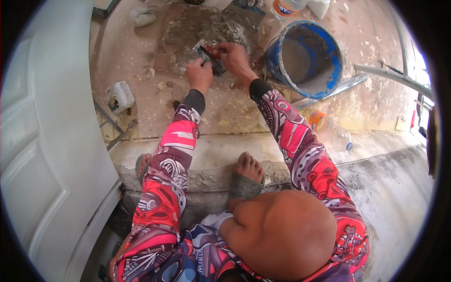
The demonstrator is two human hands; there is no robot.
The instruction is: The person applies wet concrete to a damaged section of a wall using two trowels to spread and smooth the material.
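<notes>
My left hand [199,75] is closed, gripping a dark, flat-bladed scraper [218,69] smeared with grey paste. Close beside it, my right hand [236,60] pinches a small red piece [208,48] against the scraper's far end. Whether that red piece belongs to the scraper or to a second tool, I cannot tell. Both hands are over the near part of a stained brown board [171,35], which carries a spread of grey mortar [230,30] just beyond my fingers.
A blue bucket [336,61] coated in grey residue stands to the right on a metal bar [352,83]. Plastic bottles lie [336,134] near my right sleeve and stand [287,7] at the back. A white jug [120,97] is at left, near a white door [51,141]. My sandalled foot [249,171] rests on a ledge.
</notes>
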